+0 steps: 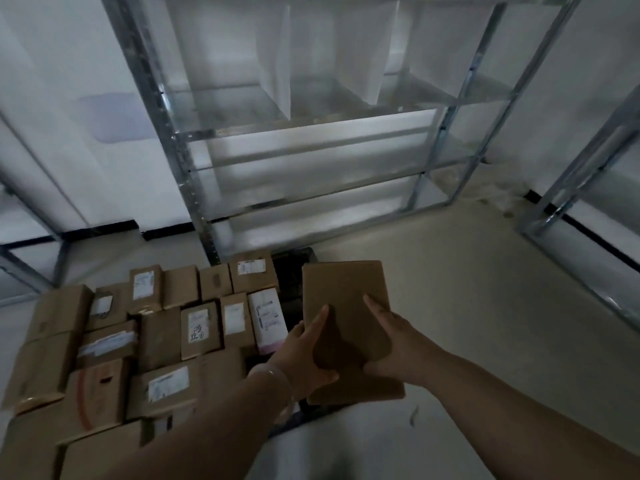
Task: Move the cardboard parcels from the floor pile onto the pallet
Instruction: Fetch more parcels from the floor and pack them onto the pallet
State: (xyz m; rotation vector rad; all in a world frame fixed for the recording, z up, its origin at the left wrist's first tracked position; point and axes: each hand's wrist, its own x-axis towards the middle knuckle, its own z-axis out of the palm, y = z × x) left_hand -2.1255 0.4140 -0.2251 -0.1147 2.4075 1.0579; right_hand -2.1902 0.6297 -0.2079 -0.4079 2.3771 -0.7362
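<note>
Cardboard parcel (346, 299) is clamped by left hand (304, 355) & right hand (393, 344), thumbs on top, prob. to be lowered level onto pallet (293, 289).

parcels (145, 344) all plain brown cardboard w/ white labels, one box (267, 320) mostly white w/ pink bottom edge. pallet (294, 282) black, shelving (301, 133) silver-grey, floor (467, 306) pale beige.
</note>
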